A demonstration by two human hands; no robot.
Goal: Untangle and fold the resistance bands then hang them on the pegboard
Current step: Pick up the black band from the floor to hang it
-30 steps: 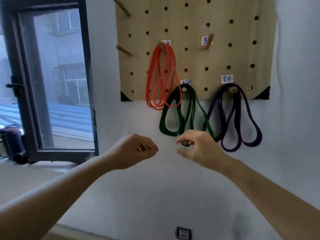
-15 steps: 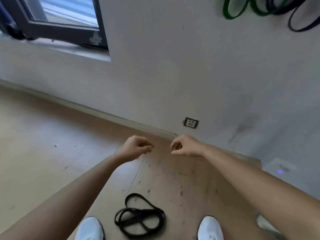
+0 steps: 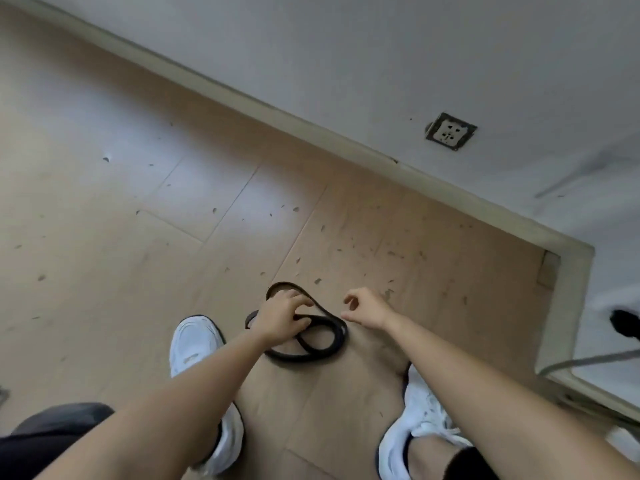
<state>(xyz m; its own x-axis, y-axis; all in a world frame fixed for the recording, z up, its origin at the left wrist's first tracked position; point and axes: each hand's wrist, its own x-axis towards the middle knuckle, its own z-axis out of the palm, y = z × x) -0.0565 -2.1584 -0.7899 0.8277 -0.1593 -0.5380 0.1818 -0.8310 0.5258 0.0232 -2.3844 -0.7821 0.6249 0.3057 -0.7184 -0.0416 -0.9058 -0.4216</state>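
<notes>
A black resistance band (image 3: pixel 325 344) lies in tangled loops on the wooden floor between my feet. My left hand (image 3: pixel 280 317) is down on the band's left side, with its fingers curled around the strands. My right hand (image 3: pixel 367 310) hovers just right of the band, near its far edge. Its fingers are loosely bent and hold nothing. The pegboard and the bands hung on it are out of view.
My white shoes (image 3: pixel 194 344) (image 3: pixel 415 420) stand on either side of the band. A baseboard (image 3: pixel 311 126) and a grey wall with a socket (image 3: pixel 450 130) run across the top. A black plug and cable (image 3: pixel 627 323) sit at the right edge.
My view dropped from the pegboard to the floor. Both hands came down to the black band, and my left hand took hold of it.
</notes>
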